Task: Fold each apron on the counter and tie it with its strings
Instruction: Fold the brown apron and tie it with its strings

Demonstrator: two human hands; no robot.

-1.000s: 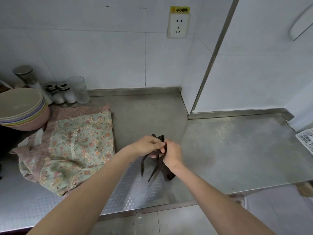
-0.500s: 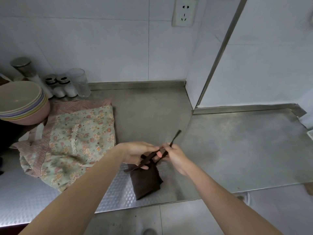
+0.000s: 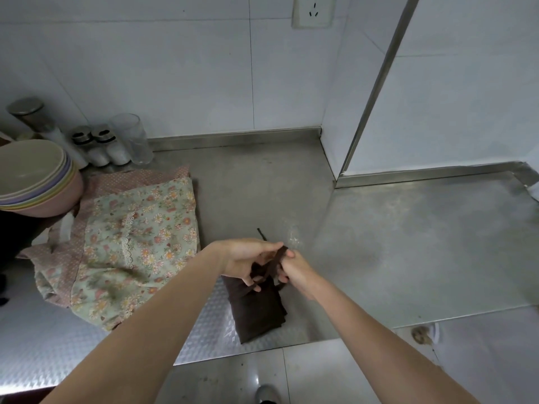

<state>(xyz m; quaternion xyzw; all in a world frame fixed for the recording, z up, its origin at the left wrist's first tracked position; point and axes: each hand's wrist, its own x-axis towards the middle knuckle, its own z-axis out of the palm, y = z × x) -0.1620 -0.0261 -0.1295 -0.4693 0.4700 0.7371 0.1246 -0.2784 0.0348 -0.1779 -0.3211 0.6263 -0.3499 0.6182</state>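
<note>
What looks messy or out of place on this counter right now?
The floral apron lies rumpled and unfolded on a pink dotted cloth beside the stacked bowls. The brown apron is folded; both hands, left hand and right hand, hold its strings. Nothing looks spilled or damaged.

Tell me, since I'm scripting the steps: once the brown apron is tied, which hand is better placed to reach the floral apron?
Left, probably. The floral apron lies on the left hand's side of the counter, beside the brown apron. The right hand would have to cross over. Both now grip the strings.
</note>
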